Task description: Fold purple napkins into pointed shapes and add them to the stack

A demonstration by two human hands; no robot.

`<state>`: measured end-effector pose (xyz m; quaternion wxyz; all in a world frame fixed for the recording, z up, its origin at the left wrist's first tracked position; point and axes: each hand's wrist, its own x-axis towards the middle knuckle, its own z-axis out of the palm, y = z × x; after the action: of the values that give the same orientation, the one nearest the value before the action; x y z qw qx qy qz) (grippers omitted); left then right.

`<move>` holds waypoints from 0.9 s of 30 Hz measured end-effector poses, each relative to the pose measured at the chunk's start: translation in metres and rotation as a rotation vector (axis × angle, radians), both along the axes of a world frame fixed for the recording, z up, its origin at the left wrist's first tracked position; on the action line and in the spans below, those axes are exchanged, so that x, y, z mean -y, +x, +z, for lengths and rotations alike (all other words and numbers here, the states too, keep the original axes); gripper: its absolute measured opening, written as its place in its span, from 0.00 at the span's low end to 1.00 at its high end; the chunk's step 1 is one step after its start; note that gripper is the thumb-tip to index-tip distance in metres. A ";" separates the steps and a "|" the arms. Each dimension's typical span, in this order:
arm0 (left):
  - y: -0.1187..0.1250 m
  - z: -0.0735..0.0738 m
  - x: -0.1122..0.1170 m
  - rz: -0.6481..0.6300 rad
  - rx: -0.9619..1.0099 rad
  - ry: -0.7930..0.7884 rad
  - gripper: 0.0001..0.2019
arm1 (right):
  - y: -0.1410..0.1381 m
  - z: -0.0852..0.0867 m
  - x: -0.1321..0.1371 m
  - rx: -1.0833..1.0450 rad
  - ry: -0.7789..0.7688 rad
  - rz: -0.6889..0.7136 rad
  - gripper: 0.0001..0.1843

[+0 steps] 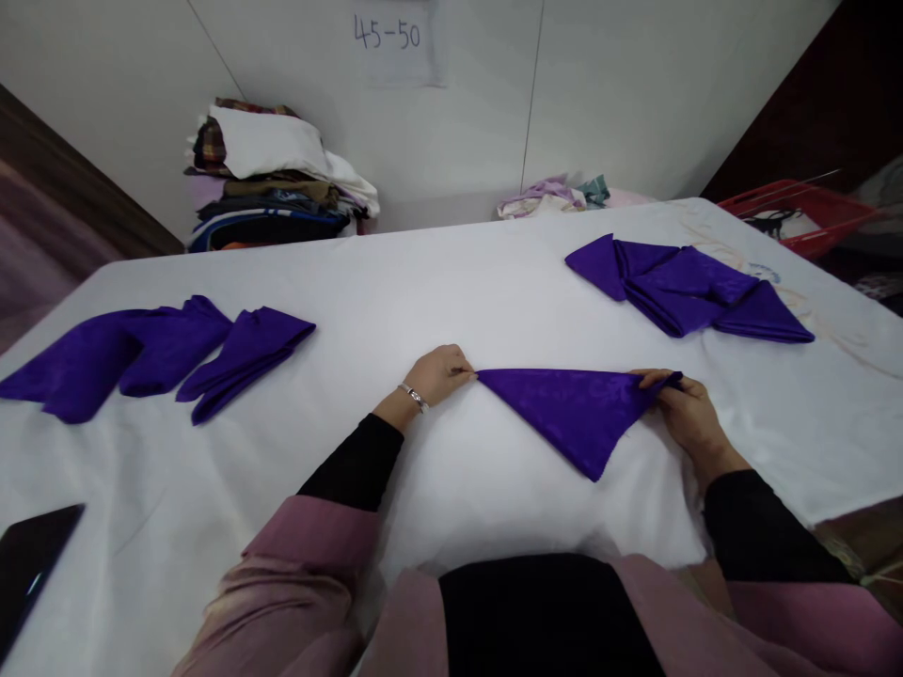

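A purple cloth (pixel 571 414) is stretched between my two hands in a triangle, its straight edge at the top and its point hanging toward me. My left hand (pixel 438 374) pinches the left corner between thumb and fingers. At the other end, my right hand (pixel 688 412) grips the right corner, with a bit of fabric showing past the fingers. Folded purple cloths (pixel 691 287) lie beyond my right hand. More purple cloths lie to the left, a folded one (pixel 246 357) and a looser bunch (pixel 119 357).
A white sheet covers the table (pixel 437 291). Past its far edge stand a stack of folded clothes (pixel 275 179) and a low pile of pale fabric (pixel 550 196). A red basket (pixel 811 221) is at the far right. A dark flat device (pixel 35 574) lies at the near left.
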<state>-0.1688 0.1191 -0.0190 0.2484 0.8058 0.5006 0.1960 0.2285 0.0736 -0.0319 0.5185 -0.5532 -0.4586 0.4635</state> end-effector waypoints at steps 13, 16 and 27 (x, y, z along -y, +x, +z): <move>0.004 0.002 -0.004 0.015 -0.037 0.047 0.07 | -0.001 0.000 -0.003 0.039 0.012 -0.007 0.07; 0.006 0.003 -0.003 0.096 0.006 0.028 0.05 | -0.003 0.001 -0.004 0.023 0.013 -0.011 0.07; 0.091 0.008 0.021 -0.247 -0.188 0.282 0.25 | -0.008 0.004 -0.007 0.001 0.008 -0.011 0.08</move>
<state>-0.0777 0.0977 -0.0111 0.1077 0.9026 0.3864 0.1561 0.2203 0.0803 -0.0278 0.5230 -0.5538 -0.4579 0.4584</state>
